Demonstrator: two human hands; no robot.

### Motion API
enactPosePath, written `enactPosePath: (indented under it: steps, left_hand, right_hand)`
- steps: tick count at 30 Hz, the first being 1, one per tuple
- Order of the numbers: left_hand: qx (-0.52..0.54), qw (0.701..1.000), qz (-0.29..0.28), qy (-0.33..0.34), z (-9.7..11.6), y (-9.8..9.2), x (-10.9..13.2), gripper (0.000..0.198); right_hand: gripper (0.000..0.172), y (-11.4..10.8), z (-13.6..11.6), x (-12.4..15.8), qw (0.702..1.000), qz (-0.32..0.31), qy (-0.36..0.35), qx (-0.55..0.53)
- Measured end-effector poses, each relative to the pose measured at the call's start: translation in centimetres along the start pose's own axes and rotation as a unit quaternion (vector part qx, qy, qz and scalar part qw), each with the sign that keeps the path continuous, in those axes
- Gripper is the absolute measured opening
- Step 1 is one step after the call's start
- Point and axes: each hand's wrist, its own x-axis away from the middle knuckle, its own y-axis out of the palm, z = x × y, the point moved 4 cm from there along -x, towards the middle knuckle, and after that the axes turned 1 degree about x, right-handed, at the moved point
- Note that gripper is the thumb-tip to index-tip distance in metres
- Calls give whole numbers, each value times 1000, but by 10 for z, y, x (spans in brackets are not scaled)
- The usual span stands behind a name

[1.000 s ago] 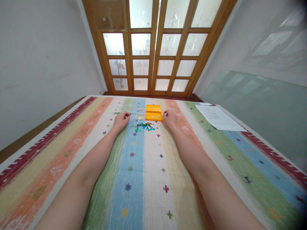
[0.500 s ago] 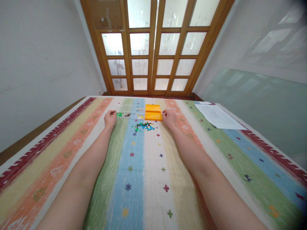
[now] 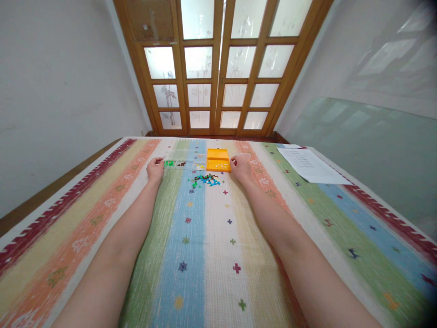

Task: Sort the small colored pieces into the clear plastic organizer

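Observation:
My left hand (image 3: 155, 169) is closed at the left end of a clear compartment box (image 3: 189, 165); whether it grips the edge or a small piece is too small to tell. Green pieces (image 3: 169, 163), dark brown pieces (image 3: 181, 164) and yellow pieces (image 3: 200, 166) lie in separate compartments. My right hand (image 3: 241, 166) is closed, fingertips pinched beside the right edge of an open orange-yellow case (image 3: 217, 154). What its fingers hold, if anything, is hidden. Several small white pieces lie in the case's near half. A loose pile of blue, green and brown pieces (image 3: 207, 180) sits on the cloth in front.
A striped tablecloth (image 3: 218, 255) covers the table. Printed white sheets (image 3: 309, 166) lie at the right. Beyond the far table edge stand wooden doors with glass panes (image 3: 198, 64), and a greenish glass panel (image 3: 368, 146) leans along the right wall.
My left hand has shifted slightly to the left, away from the green pieces. My right hand stays almost where it was beside the orange-yellow case.

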Motion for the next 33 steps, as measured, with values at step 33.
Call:
enactPosePath:
  steps: [33]
  left_hand:
    - [-124,792,-527,282,96,46,78,17]
  right_hand:
    - [18,1,-81,28,973,-90,-207,-43]
